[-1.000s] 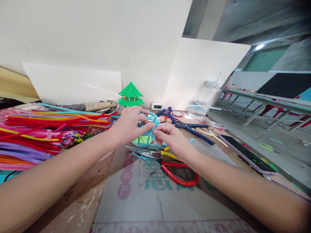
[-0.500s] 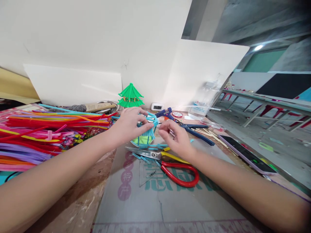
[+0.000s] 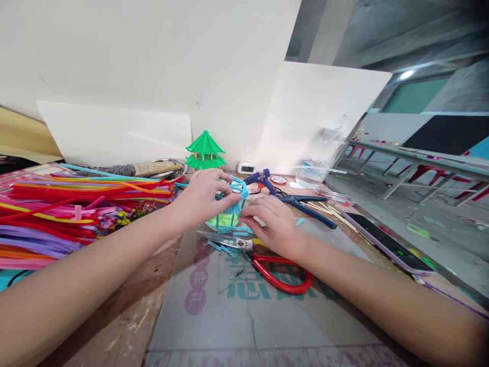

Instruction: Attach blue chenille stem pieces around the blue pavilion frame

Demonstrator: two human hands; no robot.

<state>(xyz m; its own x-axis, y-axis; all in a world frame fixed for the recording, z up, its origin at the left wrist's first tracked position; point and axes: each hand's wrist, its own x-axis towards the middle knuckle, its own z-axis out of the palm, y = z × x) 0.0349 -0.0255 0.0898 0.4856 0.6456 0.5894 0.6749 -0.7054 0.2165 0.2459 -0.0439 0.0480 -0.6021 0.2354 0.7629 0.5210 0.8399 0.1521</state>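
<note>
My left hand [image 3: 209, 192] grips the top of a small framework of light blue pipe cleaners [image 3: 243, 189], thumb and fingers closed on its side. A lime-green piece [image 3: 228, 220] shows within the lower part. Against the right side of the framework, my right hand [image 3: 273, 224] has its thumb and fingertips pinched together; whatever lies between them is too small to make out. Just below are scissors [image 3: 284, 284] with one red and one yellow handle, blades pointing left. Short blue pipe cleaner pieces [image 3: 214, 246] and a clear set square [image 3: 225, 278] lie by the blades.
Bundles of coloured pipe cleaners [image 3: 87, 192] cover the left side. Behind stand a green pipe cleaner tree [image 3: 205, 149] and a small digital clock [image 3: 247, 167]. A blue glue gun [image 3: 263, 177], dark blue pliers [image 3: 315, 213], a phone [image 3: 385, 242] and a plastic bottle [image 3: 313, 173] lie or stand rightward.
My right hand has moved down and slightly left along the framework's side, now covering the yellow scissor handle. The left hand has stayed in place on the framework.
</note>
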